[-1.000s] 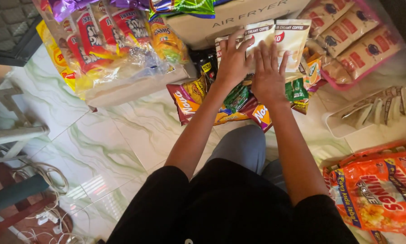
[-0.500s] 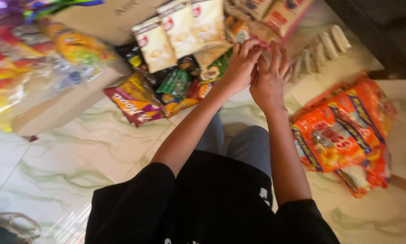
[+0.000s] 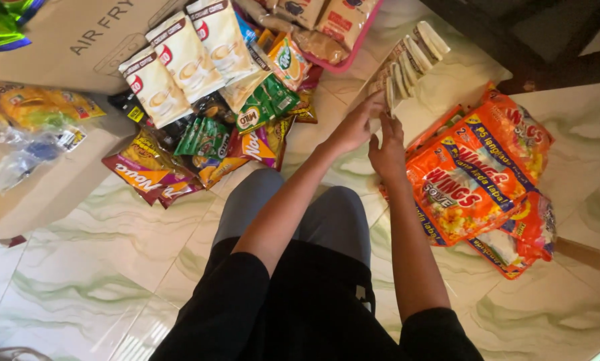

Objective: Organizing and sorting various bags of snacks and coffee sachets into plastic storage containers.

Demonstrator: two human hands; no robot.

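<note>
Your left hand (image 3: 353, 127) has its fingers on the near end of a row of small white sachets (image 3: 407, 57), fingertips pinching the closest one; your right hand (image 3: 388, 148) sits just beside it, fingers partly curled, and you cannot tell whether it holds anything. That row fans out from your fingertips toward the far right of the marbled floor (image 3: 99, 267); about seven overlapping sachets show, flat and papery.

One brown cardboard box (image 3: 79, 40) lies at the far left, matte and flat-sided. Right of your hands, a heap of glossy orange snack bags (image 3: 474, 180) lies on the floor, at least three, crinkled. Three white coffee pouches (image 3: 183, 60) lean against the box. Below them sit two small green sachets (image 3: 203, 137) and several brown foil packets (image 3: 150, 177). One pink-rimmed tray (image 3: 353, 50) holds tan packets at the far edge.
</note>
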